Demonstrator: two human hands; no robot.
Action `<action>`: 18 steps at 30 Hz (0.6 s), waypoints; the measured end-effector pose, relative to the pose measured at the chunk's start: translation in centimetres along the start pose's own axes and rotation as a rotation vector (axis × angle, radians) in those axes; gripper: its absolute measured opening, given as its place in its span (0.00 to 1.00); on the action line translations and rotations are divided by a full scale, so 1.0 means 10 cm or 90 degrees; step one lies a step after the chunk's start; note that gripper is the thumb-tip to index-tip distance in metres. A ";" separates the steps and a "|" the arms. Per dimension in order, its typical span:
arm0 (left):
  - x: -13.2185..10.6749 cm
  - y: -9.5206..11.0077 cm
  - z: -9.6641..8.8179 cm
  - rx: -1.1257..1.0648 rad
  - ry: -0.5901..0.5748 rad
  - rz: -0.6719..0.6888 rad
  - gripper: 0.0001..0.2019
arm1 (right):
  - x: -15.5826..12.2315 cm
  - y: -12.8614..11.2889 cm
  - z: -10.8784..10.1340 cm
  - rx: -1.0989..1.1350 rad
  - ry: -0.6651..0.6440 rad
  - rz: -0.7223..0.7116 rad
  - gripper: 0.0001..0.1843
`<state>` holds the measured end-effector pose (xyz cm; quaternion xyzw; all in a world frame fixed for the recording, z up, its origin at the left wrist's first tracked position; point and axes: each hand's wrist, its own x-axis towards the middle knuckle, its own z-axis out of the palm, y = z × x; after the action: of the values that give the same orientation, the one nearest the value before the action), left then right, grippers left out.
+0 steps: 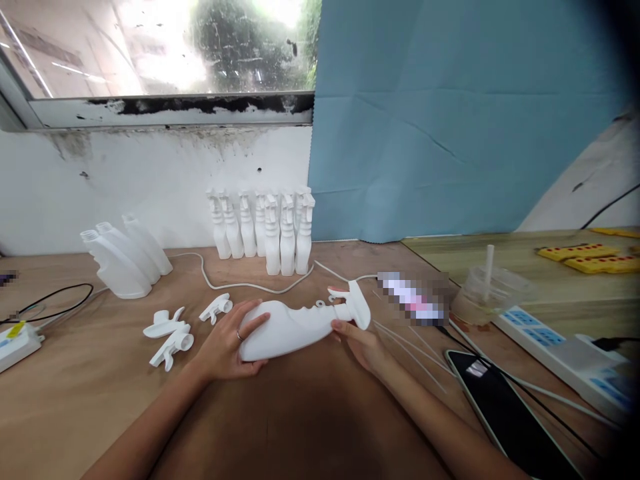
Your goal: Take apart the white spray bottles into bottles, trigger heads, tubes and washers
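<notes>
A white spray bottle (290, 330) lies tilted sideways above the table, its base to the left and its trigger head (357, 305) to the right. My left hand (233, 343), with a ring on one finger, wraps round the bottle's base end. At the neck, my right hand (357, 340) has its fingers closed on the collar below the trigger head; some fingertips are hidden behind it. Several loose white trigger heads (173, 343) lie left of my left hand, one of them (216, 308) close to it. Small white rings (320, 304) lie just behind the bottle.
Several spray bottles with heads (287, 233) stand against the wall. Headless bottles (125, 263) stand at the back left. Thin tubes (415, 353), a phone (505, 413), a power strip (555, 353) and a plastic cup with a straw (485, 293) are to the right. A white cable (250, 288) crosses behind.
</notes>
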<state>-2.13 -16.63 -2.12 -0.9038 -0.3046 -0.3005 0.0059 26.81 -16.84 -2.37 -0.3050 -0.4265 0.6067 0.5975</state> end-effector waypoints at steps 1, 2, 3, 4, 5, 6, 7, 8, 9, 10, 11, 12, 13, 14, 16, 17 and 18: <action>0.01 0.03 -0.01 -0.034 -0.013 -0.031 0.37 | 0.00 -0.01 0.00 0.020 -0.004 0.019 0.24; 0.01 0.06 -0.02 -0.084 -0.030 -0.069 0.37 | 0.01 -0.02 -0.01 0.035 -0.014 0.041 0.24; 0.02 0.09 -0.04 -0.152 -0.048 -0.115 0.36 | 0.02 -0.02 -0.02 0.046 -0.029 0.062 0.24; 0.04 0.13 -0.04 -0.233 -0.067 -0.169 0.35 | 0.02 -0.03 -0.03 0.052 -0.047 0.081 0.24; 0.05 0.18 -0.04 -0.325 -0.092 -0.226 0.33 | 0.02 -0.04 -0.04 0.058 -0.066 0.096 0.25; 0.07 0.22 -0.04 -0.425 -0.129 -0.283 0.31 | 0.02 -0.04 -0.05 0.064 -0.087 0.107 0.26; 0.08 0.26 -0.03 -0.528 -0.179 -0.337 0.29 | 0.01 -0.05 -0.05 0.075 -0.112 0.117 0.27; 0.09 0.30 -0.01 -0.628 -0.242 -0.383 0.27 | 0.00 -0.06 -0.05 0.089 -0.136 0.125 0.28; 0.10 0.34 0.00 -0.720 -0.316 -0.416 0.27 | -0.01 -0.06 -0.04 0.104 -0.161 0.132 0.29; 0.09 0.37 0.02 -0.802 -0.389 -0.431 0.27 | -0.02 -0.07 -0.02 0.115 -0.185 0.138 0.31; 0.08 0.39 0.04 -0.870 -0.448 -0.436 0.27 | -0.04 -0.08 0.00 0.123 -0.204 0.143 0.32; 0.07 0.40 0.05 -0.918 -0.481 -0.438 0.27 | -0.05 -0.08 0.02 0.125 -0.214 0.147 0.32; 0.04 0.39 0.06 -0.946 -0.485 -0.442 0.27 | -0.05 -0.09 0.05 0.122 -0.216 0.151 0.32; 0.02 0.38 0.05 -0.956 -0.459 -0.451 0.27 | -0.05 -0.10 0.07 0.116 -0.214 0.153 0.30; -0.01 0.29 0.03 -0.934 -0.350 -0.478 0.28 | -0.04 -0.10 0.09 0.094 -0.201 0.148 0.27; 0.00 0.22 0.00 -0.906 -0.274 -0.487 0.29 | -0.03 -0.09 0.10 0.073 -0.191 0.141 0.27; 0.02 0.15 -0.03 -0.867 -0.188 -0.492 0.29 | -0.01 -0.07 0.09 0.037 -0.178 0.128 0.27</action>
<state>-1.33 -17.75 -1.54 -0.5700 -0.3435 -0.2785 -0.6925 26.34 -17.09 -1.35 -0.2418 -0.4551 0.7119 0.4770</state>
